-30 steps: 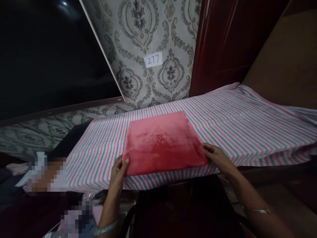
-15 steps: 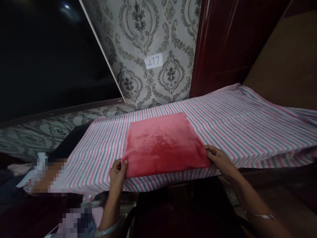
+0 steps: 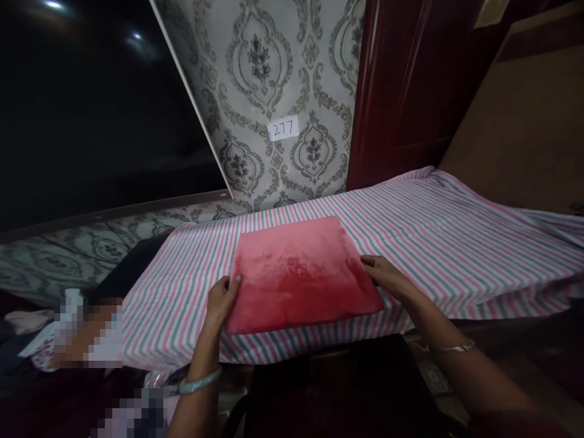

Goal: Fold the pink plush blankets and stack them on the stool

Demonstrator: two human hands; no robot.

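A folded red plush cloth (image 3: 298,274) lies flat, roughly rectangular, paler toward its far side and deep red along the near edge. At its left edge is my left hand (image 3: 223,298), closed on the side, thumb on top and most fingers hidden. My right hand (image 3: 385,277) holds the opposite edge with bent fingers, the tips partly tucked out of sight by the cloth. Beneath it spreads a pink, grey and white striped sheet (image 3: 438,237), draped over a table-like surface.
Behind stand a patterned wall with a paper label (image 3: 283,128) reading 277, and a large dark screen (image 3: 100,115) at left. A dark red panel (image 3: 401,91) and a brown cardboard sheet (image 3: 524,128) rise at right. Assorted cloth items (image 3: 43,347) lie lower left.
Both hands have slid from the near corners up along the sides of the red cloth, away from me. The cloth stays flat in about the same place; the view has tilted slightly up.
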